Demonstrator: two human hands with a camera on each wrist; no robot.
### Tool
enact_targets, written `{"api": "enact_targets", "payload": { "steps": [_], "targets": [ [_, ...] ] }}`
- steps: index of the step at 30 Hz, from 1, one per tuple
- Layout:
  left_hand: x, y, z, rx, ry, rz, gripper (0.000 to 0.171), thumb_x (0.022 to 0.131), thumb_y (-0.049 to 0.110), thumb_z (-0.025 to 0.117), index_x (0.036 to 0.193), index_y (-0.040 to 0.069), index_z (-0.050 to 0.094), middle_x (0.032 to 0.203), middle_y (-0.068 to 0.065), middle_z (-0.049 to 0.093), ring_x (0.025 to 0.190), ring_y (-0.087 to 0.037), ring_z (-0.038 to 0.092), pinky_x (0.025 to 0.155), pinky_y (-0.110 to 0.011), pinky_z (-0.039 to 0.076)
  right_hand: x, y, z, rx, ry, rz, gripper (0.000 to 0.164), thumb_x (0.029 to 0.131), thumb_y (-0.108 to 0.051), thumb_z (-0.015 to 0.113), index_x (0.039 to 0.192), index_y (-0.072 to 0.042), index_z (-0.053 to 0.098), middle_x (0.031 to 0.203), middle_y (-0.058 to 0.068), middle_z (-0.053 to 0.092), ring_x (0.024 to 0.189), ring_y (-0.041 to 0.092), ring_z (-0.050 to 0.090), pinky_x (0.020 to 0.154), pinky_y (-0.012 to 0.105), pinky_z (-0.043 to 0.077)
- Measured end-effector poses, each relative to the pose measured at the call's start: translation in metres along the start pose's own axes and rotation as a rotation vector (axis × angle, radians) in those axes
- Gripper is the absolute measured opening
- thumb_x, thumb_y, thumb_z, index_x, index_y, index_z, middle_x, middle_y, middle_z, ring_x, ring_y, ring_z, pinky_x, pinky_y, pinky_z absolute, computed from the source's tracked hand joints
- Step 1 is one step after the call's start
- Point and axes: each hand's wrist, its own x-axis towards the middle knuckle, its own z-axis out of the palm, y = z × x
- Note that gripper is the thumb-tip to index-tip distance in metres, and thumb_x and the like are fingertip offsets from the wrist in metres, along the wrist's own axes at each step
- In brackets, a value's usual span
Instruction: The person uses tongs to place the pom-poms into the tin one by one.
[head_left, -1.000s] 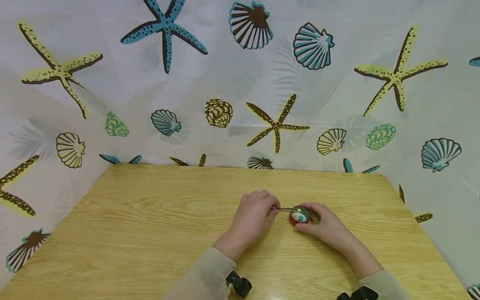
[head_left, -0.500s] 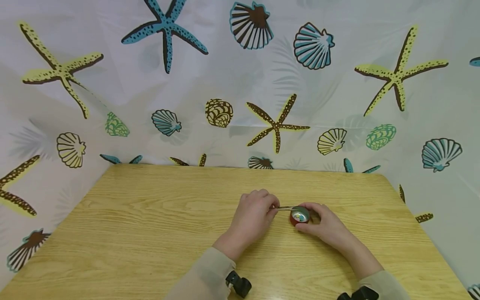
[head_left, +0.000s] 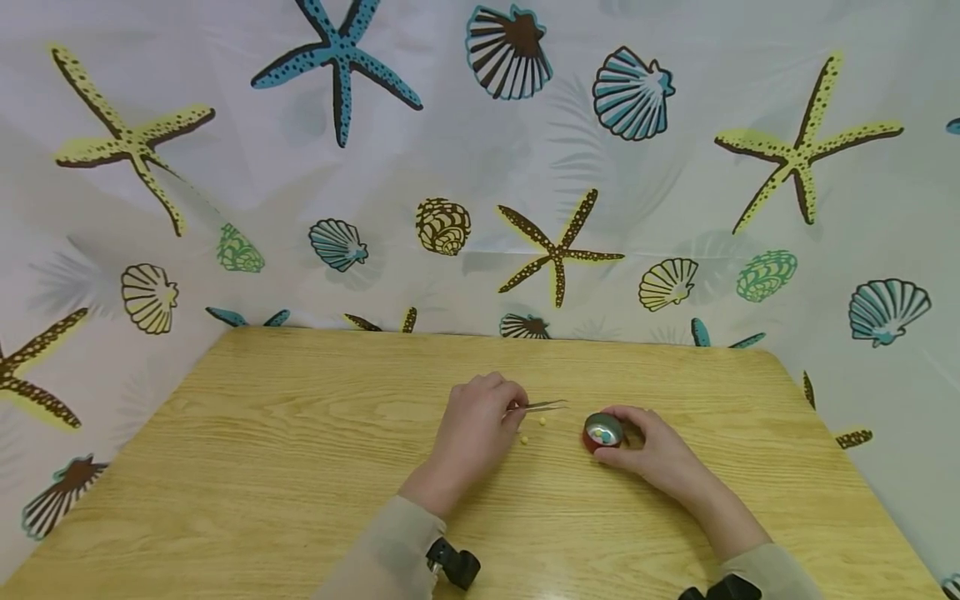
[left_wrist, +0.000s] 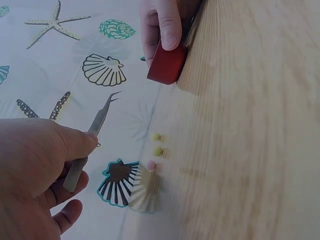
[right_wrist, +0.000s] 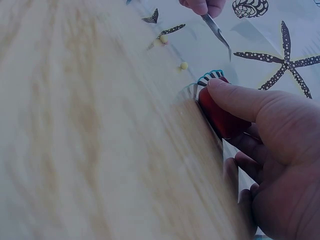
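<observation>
My left hand pinches a pair of metal tweezers between thumb and fingers. Their bent tips stand slightly apart with nothing between them, left of a small round red tin. Thumb and fingers of my right hand grip that tin by its side on the table; it has a silvery inside. A few small yellow and blue beads lie in it. Below the tweezers, a yellow bead, a second yellow bead and a pink bead rest on the wood in a loose row.
The wooden table reaches back to a white cloth printed with shells and starfish, which also hangs along both sides. A small black camera sits at the left sleeve, and another black camera at the right.
A yellow bead at the tweezers' tips over the tin is no longer between them. My left hand has drawn back leftward with the tweezers, uncovering beads on the table. The right hand keeps its grip.
</observation>
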Motion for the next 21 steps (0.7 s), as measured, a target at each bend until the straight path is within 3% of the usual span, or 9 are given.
{"api": "enact_targets", "payload": {
  "steps": [11, 21],
  "targets": [
    [-0.007, -0.012, 0.001, 0.006, 0.006, -0.030, 0.006, 0.102, 0.014, 0.083, 0.105, 0.018, 0.081, 0.100, 0.003, 0.072, 0.093, -0.022, 0.066, 0.097, -0.055, 0.051, 0.000, 0.000, 0.000, -0.008, 0.000, 0.003, 0.071, 0.095, -0.037, 0.091, 0.153, -0.007, 0.061, 0.151, 0.017, 0.061, 0.150, 0.043, 0.047, 0.125, 0.067, 0.030],
    [-0.011, -0.018, 0.000, 0.035, -0.029, -0.055, 0.006, 0.101, 0.015, 0.084, 0.105, 0.017, 0.081, 0.096, 0.004, 0.069, 0.089, -0.019, 0.063, 0.091, -0.049, 0.051, -0.001, -0.001, 0.000, 0.009, -0.005, -0.010, 0.068, 0.096, -0.034, 0.091, 0.152, -0.007, 0.063, 0.150, 0.016, 0.062, 0.150, 0.042, 0.046, 0.125, 0.067, 0.029]
  ]
}}
